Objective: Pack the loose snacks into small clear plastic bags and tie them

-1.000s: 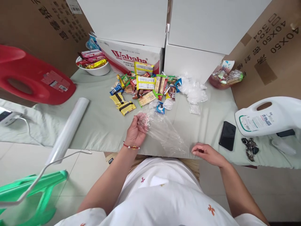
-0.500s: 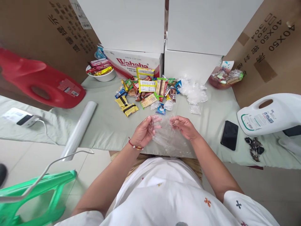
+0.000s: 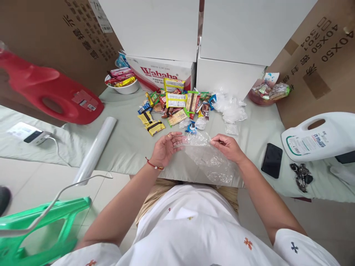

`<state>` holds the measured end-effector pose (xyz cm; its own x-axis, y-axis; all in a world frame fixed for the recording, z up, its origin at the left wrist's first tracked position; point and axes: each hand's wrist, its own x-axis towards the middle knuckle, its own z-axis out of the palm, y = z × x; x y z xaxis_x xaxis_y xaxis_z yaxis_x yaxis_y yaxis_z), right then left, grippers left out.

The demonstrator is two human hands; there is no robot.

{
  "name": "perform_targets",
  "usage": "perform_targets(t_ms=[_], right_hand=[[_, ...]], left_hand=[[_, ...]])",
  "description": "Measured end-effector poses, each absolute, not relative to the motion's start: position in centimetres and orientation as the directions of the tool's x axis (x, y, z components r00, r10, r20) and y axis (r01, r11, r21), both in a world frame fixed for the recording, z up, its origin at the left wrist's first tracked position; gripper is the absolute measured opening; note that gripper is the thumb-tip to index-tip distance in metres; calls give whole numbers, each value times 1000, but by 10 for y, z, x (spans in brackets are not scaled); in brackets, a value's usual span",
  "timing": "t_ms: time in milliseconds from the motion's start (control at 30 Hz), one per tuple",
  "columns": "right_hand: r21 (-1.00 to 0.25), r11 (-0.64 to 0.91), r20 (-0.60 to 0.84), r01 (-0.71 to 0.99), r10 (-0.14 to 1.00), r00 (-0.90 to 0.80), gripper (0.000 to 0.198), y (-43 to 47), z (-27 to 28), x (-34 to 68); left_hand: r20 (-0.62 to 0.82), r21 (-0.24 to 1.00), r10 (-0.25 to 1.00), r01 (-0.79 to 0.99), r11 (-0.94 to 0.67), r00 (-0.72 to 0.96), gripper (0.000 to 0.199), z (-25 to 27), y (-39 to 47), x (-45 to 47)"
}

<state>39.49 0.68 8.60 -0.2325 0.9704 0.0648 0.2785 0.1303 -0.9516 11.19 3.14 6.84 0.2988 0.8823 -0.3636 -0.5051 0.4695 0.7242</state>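
A thin, clear plastic bag (image 3: 212,160) stretches between my hands above the front of the table. My right hand (image 3: 227,147) pinches its upper right edge between thumb and fingers. At the other end, my left hand (image 3: 165,148) has its palm turned up and its fingers stretched out, with the fingertips at the film's left edge. Just beyond the bag lies a small blue packet (image 3: 191,127), near a pile of wrapped snacks (image 3: 177,116). Two yellow packets (image 3: 154,127) lie at the pile's near left. Crumpled clear bags (image 3: 231,109) are heaped on its right.
A white bowl (image 3: 127,88) and a reddish bowl (image 3: 262,99) hold packets. Around the table (image 3: 130,147) are a red jug (image 3: 61,96), a white detergent bottle (image 3: 321,136), a plastic roll (image 3: 97,147), a phone (image 3: 271,160), keys (image 3: 301,177) and a Wahaha box (image 3: 163,72).
My hands have moved apart, the left leftward and the right rightward. The bag is spread wider, its upper edge now stretched nearly straight between them. The view has shifted slightly.
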Motion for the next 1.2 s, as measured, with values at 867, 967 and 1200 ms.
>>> perform_targets(t_ms=[867,967,1200], right_hand=[[-544,602,492,584,793,-359,20,-30,113,392],[-398,716,518,573,691,-504,27,-50,102,400],[-399,701,430,591,713,-555,34,-76,41,415]], left_hand=[[-143,941,987,-319,113,-73,37,78,66,146],[-124,910,972,-414,30,-201,35,74,55,134],[-404,865,867,-430,258,-291,23,31,-13,67]])
